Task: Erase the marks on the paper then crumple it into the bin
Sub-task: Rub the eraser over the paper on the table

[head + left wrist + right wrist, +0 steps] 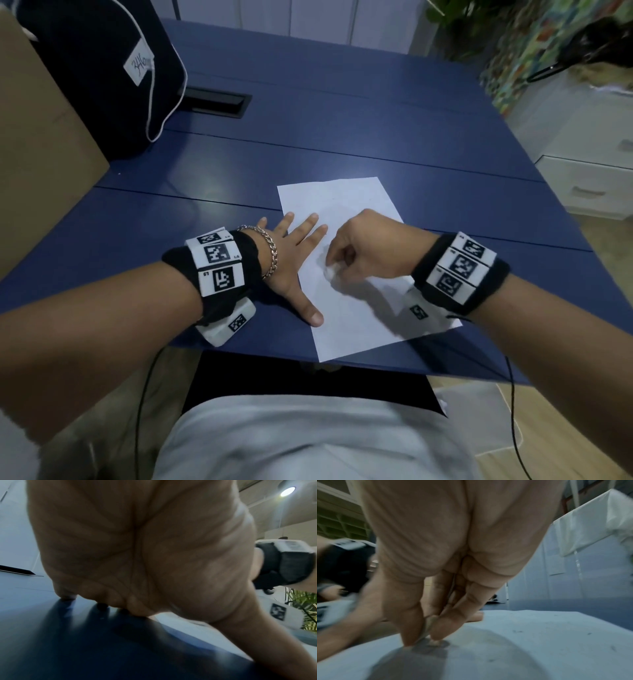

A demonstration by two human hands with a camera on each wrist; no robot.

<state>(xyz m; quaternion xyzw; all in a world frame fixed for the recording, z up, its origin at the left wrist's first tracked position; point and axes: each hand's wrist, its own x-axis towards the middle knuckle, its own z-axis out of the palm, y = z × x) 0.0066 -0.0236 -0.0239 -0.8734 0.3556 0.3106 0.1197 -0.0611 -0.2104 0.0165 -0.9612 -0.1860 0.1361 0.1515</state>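
Observation:
A white sheet of paper lies on the blue table near its front edge, with faint grey marks around its middle. My left hand lies flat with spread fingers on the paper's left edge, its thumb pressing the sheet. My right hand pinches a small pale eraser and presses it onto the paper's middle. In the right wrist view the eraser sits between thumb and fingers, tip on the paper, where small dark crumbs lie. The bin is not in view.
A dark bag stands at the back left beside a cardboard box. A black cable slot is set into the blue table. White drawers stand on the right beyond the table edge.

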